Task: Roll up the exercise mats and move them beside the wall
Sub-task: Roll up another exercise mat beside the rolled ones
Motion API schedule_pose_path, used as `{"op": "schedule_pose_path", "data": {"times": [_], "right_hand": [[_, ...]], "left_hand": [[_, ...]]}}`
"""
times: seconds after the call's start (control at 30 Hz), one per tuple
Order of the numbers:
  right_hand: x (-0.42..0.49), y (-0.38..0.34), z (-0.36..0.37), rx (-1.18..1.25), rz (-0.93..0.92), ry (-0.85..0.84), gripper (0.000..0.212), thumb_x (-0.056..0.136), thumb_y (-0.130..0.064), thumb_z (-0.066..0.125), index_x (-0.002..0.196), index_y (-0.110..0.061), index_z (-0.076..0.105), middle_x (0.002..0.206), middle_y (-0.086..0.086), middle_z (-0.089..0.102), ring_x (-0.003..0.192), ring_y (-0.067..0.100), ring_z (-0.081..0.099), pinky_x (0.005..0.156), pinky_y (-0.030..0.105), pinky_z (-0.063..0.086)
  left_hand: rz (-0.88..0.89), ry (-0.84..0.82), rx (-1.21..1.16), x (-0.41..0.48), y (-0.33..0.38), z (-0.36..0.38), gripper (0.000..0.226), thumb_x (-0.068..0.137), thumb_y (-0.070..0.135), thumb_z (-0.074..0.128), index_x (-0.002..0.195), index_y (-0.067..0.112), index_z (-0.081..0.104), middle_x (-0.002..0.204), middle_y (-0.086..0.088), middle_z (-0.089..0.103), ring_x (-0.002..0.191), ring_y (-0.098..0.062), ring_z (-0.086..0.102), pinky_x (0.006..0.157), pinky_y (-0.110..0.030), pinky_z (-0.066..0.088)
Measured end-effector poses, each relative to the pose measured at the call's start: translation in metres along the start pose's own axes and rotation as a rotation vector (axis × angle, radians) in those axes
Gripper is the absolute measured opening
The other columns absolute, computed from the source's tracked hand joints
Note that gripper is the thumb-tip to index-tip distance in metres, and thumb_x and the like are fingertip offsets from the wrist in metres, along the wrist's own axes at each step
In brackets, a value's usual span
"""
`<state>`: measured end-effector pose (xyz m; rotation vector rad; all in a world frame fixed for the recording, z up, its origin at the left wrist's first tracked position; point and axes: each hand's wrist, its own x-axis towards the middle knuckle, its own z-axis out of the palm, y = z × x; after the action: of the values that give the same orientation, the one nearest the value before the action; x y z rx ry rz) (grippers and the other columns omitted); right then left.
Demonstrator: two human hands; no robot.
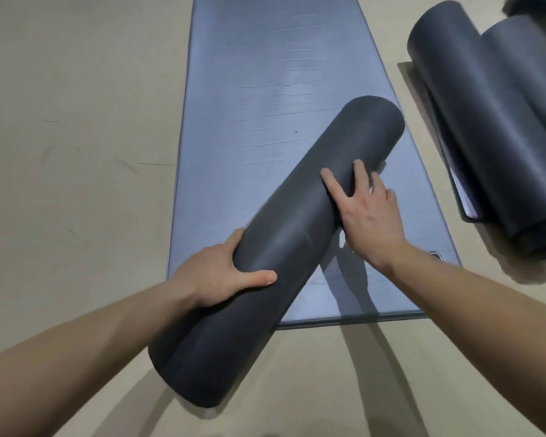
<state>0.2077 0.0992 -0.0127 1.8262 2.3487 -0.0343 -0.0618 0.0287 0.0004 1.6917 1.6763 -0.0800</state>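
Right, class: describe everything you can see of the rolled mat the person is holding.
The rolled mat is a dark grey, foam-looking cylinder, held diagonally above the near end of the flat mat. The left hand grips its lower part; the right hand wraps its upper part. Shadows suggest it is lifted.

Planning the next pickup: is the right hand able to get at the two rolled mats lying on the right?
Probably not yet. The right hand grips the held roll, shared with the left hand. Nothing stands between it and the two rolled mats, so once freed, likely yes.
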Motion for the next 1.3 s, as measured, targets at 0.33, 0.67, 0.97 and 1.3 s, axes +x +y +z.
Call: {"op": "schedule_pose_path", "data": {"times": [0.33,0.67,0.97,1.3], "right_hand": [[-0.022,0.006,-0.001,0.995,0.327,-0.044,0.070,0.095,-0.019,0.051,0.159,-0.029,0.025,0.123,-0.003,0.062,0.093,0.023,0.067,0.081,0.036,0.047],[-0.063,0.070,0.017,1.168,0.457,-0.162,0.090,0.066,-0.071,0.079,0.141,-0.043,0.038,0.126,-0.017,0.062,0.112,0.013,0.064,0.098,0.042,0.052],[-0.033,0.190,0.002,0.659,0.552,-0.047,0.108,0.063,-0.071,0.073,0.155,-0.043,0.025,0.141,0.001,0.052,0.119,0.028,0.060,0.095,0.045,0.052],[-0.026,0.223,0.018,0.418,0.579,-0.007,0.123,0.067,-0.076,0.073,0.161,-0.038,0.005,0.155,0.006,0.037,0.130,0.036,0.053,0.091,0.045,0.049]], "left_hand": [[-0.094,0.060,-0.209,0.022,0.054,0.024,0.093,0.051,0.092,0.067,0.127,0.041,0.052,0.117,0.017,0.068,0.105,-0.018,0.066,0.094,-0.041,0.054],[-0.149,0.118,-0.574,0.132,0.183,0.039,0.111,0.046,0.089,0.069,0.134,0.023,0.054,0.125,0.003,0.066,0.111,-0.029,0.065,0.093,-0.051,0.057],[-0.002,0.125,-0.841,0.195,0.280,0.083,0.095,0.054,0.079,0.072,0.127,0.022,0.051,0.127,0.002,0.066,0.114,-0.029,0.065,0.093,-0.052,0.058],[0.077,0.041,-0.928,0.235,0.319,0.098,0.092,0.058,0.076,0.074,0.129,0.023,0.049,0.127,0.004,0.066,0.113,-0.027,0.068,0.093,-0.052,0.059]]}}
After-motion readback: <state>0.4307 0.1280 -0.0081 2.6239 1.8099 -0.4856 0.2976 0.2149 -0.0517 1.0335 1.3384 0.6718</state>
